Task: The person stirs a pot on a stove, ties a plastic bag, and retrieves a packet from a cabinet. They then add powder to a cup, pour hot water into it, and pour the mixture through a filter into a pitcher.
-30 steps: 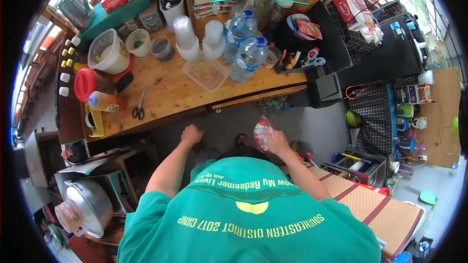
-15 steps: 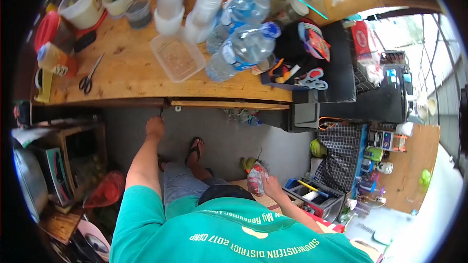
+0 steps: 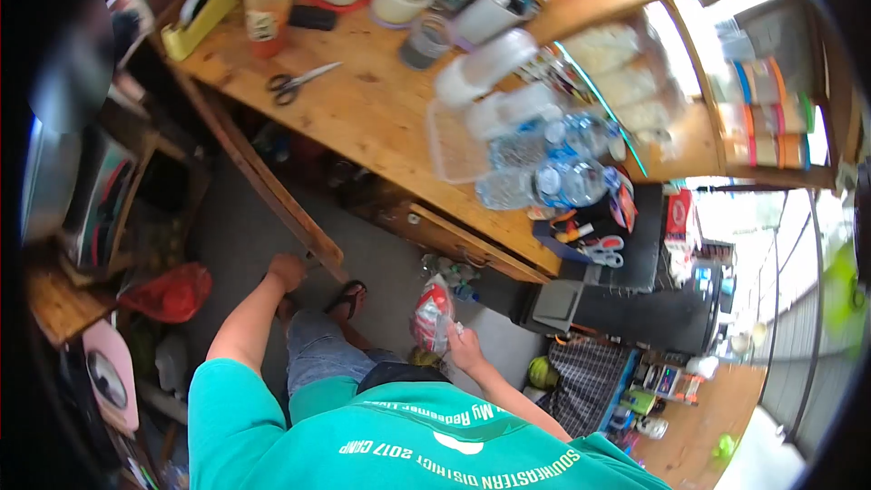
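Observation:
At the free edge of a wooden cabinet door (image 3: 263,183), my left hand (image 3: 288,270) is closed around its small handle. The door stands swung out from under the table, with a dark space behind it. My right hand (image 3: 464,347) grips the top of a clear plastic bag (image 3: 432,314) with red and white contents, held above the floor beside my legs. The exact items inside the bag are blurred.
On the wooden table (image 3: 363,141) lie scissors (image 3: 295,84), a tape dispenser (image 3: 201,18), a sauce bottle (image 3: 269,9), tubs and water bottles (image 3: 567,183). A closed drawer (image 3: 472,249) sits below. A red bag (image 3: 168,293) is at left, a black box (image 3: 553,304) at right.
The cabinet door has swung open toward me with my left hand at its handle. My right hand has brought the plastic bag forward and left. The view has turned.

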A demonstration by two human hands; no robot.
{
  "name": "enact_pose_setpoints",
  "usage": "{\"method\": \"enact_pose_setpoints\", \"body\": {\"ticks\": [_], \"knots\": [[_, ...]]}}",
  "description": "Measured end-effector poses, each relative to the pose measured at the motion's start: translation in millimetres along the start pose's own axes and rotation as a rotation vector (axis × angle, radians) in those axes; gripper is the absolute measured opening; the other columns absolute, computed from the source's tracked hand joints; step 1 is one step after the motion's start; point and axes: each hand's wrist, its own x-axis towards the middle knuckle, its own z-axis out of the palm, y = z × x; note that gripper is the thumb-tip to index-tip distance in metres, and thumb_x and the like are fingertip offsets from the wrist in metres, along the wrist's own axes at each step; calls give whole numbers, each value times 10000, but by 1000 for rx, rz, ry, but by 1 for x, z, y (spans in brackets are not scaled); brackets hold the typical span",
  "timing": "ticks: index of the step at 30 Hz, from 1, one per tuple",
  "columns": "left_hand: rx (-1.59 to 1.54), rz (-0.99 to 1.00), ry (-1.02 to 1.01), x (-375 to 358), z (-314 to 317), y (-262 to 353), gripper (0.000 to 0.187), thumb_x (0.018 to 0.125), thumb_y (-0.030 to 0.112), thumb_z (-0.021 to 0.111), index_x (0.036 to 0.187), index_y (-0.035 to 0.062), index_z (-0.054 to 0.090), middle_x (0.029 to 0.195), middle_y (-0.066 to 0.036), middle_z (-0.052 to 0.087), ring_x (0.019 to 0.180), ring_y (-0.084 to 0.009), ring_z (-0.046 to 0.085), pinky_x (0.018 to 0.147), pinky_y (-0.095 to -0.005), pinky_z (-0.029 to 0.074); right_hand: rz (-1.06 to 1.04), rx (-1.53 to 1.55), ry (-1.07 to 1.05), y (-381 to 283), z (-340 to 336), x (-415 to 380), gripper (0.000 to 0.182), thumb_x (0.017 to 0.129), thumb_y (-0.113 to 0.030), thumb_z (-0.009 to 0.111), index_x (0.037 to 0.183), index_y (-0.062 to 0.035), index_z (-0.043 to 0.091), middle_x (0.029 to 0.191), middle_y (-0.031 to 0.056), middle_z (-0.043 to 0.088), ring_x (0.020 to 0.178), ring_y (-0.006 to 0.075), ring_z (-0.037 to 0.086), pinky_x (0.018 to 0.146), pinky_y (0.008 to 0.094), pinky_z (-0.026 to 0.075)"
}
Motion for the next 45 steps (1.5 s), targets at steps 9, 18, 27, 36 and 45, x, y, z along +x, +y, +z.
{"method": "enact_pose_setpoints", "body": {"ticks": [9,18,27,36,45], "knots": [[-1003,-857,956,-224,0,-49,390,934,300,594,1243,65,634,1119,-194,698,1131,-414,622,939,-460,497,-249,-49,-339,-76,134,91,528,1049,-399,445,682,-37,562,543,32,526,522,145,519,502,347,411],[-674,-837,1057,-258,-43,-39,696,824,112,725,1451,82,424,1231,-176,644,1100,-374,632,926,-436,508,-161,-411,-552,-147,325,177,591,1041,-449,401,813,48,623,752,289,609,762,469,605,711,501,476],[-588,-856,1063,-284,-24,-79,573,814,75,722,1353,66,528,1048,-171,693,928,-356,673,840,-433,529,-540,-791,-472,-152,396,325,410,982,-313,469,946,31,689,949,300,662,947,461,641,844,519,507],[-523,-865,1050,-284,-24,-82,492,837,66,697,1298,12,535,1035,-196,692,928,-367,677,836,-443,534,-407,-627,261,-202,277,534,402,951,-298,481,914,38,698,998,276,684,980,461,646,837,514,506],[-615,-919,1063,-259,-40,-39,448,865,119,672,1275,19,521,953,-215,681,894,-387,668,766,-474,536,-597,-503,229,-227,211,401,522,944,-249,582,1386,4,462,1357,256,551,1265,395,525,1085,426,389]]}}
